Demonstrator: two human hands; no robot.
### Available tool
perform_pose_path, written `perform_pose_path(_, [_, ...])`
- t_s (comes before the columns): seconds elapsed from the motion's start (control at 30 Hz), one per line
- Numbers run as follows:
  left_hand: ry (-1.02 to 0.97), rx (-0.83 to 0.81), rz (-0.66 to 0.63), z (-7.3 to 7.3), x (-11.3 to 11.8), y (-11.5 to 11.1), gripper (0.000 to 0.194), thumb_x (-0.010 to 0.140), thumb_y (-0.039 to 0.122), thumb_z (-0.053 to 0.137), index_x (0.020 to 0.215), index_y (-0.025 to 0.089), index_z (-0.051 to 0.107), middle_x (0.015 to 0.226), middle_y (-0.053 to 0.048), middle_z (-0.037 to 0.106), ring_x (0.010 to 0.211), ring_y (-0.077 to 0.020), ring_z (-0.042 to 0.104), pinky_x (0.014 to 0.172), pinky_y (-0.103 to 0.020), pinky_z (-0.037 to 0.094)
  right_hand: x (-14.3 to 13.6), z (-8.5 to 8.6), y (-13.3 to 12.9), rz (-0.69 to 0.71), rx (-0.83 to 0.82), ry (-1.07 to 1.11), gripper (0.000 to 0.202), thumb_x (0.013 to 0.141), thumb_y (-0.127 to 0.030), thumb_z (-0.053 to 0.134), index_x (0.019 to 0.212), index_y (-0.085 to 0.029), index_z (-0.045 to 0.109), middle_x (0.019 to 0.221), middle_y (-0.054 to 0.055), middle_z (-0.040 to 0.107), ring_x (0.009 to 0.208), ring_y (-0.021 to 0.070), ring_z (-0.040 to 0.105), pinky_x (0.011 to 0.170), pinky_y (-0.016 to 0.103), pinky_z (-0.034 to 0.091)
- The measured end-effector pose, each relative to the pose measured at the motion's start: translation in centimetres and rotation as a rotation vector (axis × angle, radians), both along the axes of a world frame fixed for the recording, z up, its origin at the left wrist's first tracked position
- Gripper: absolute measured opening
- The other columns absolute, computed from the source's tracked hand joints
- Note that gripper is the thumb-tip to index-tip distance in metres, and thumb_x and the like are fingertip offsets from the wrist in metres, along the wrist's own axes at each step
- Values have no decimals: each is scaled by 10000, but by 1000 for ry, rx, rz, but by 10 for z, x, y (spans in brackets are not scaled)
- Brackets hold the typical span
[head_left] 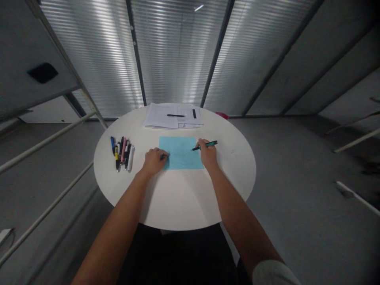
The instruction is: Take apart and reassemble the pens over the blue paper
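Writing on blue sheet (181, 158), centre of frame: too faint to read. Print on white papers (162, 115), upper centre: likewise illegible. Dark item (163, 156) at left hand (153, 160): partly covered by fingers, identity unclear. Pink object (222, 115), right of upper centre: partly hidden behind tabletop (184, 198). Grey sleeve (274, 273): cut by bottom edge.

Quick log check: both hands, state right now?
Left hand: closed on a small dark object, over a light-blue paper sheet.
Right hand: closed on a black-and-green pen.
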State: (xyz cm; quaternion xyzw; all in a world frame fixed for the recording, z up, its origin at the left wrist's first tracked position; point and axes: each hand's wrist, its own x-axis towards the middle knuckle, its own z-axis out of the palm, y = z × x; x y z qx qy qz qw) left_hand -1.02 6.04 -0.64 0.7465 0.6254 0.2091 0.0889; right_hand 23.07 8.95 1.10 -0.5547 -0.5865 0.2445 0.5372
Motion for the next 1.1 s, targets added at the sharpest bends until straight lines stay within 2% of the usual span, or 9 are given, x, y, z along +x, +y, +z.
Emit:
perform_pose_path(0.07, [-1,2,0,0,0,0,272,839,311,525,1005,296,740,1054,-66,676,1015,-276,585,913,-423,438,-1,-1,4,4,-23,210,296,828,-459,494,685,-203,540,626,-21,535,570,115,512,572,250,406])
perform_pose_path(0.13, [-3,2,0,1,0,0,273,837,307,529,1008,292,741,1057,-69,676,1018,-280,586,921,-430,438,-2,-1,6,8,-92,381,258,785,-448,554,911,-223,549,628,-62,515,458,86,438,463,228,361])
perform_pose_path(0.2, [-7,-1,-3,1,0,0,276,834,296,530,1012,292,741,1061,-68,676,1013,-279,589,926,-436,437,-4,1,5,24,-143,455,467,776,-464,593,1177,-281,440,642,-98,509,382,65,357,382,197,283])
perform_pose_path(0.27, [-10,-3,-8,1,0,0,278,831,287,530,1011,295,741,1055,-65,677,1005,-279,592,922,-439,439,-6,4,0,82,-147,438,559,800,-506,586,1277,-322,358,669,-101,521,362,53,334,349,180,239])
perform_pose_path(0.4, [-12,5,-8,1,0,0,277,825,283,534,1006,293,743,1048,-66,680,1000,-282,596,915,-443,443,-8,7,-4,159,-107,386,400,852,-564,500,1136,-284,466,642,-85,517,341,46,308,328,183,210])
perform_pose_path(0.57, [-8,6,-6,0,1,0,278,831,289,531,1009,294,744,1054,-65,681,999,-279,598,910,-436,446,-5,0,3,194,-135,406,362,821,-563,531,1013,-274,428,593,-96,541,317,51,286,325,184,187])
perform_pose_path(0.9, [-1,5,-7,-1,0,1,275,839,294,530,1010,302,745,1050,-62,683,1008,-281,600,922,-440,449,-9,-4,1,341,-193,315,375,799,-554,565,1002,-285,400,629,-83,560,340,62,311,345,183,204])
perform_pose_path(1.0, [0,3,-5,0,0,1,274,839,294,529,1004,304,747,1051,-58,685,1009,-277,604,927,-436,451,-9,-7,1,345,-150,245,305,835,-479,535,1040,-283,424,730,-49,600,385,67,329,380,192,257])
perform_pose_path(1.1, [4,3,-3,1,0,1,275,839,297,529,1005,299,748,1046,-59,688,1007,-274,607,929,-430,452,-6,-13,3,240,-96,53,394,815,-314,557,1179,-271,414,825,-17,617,527,105,478,514,234,410])
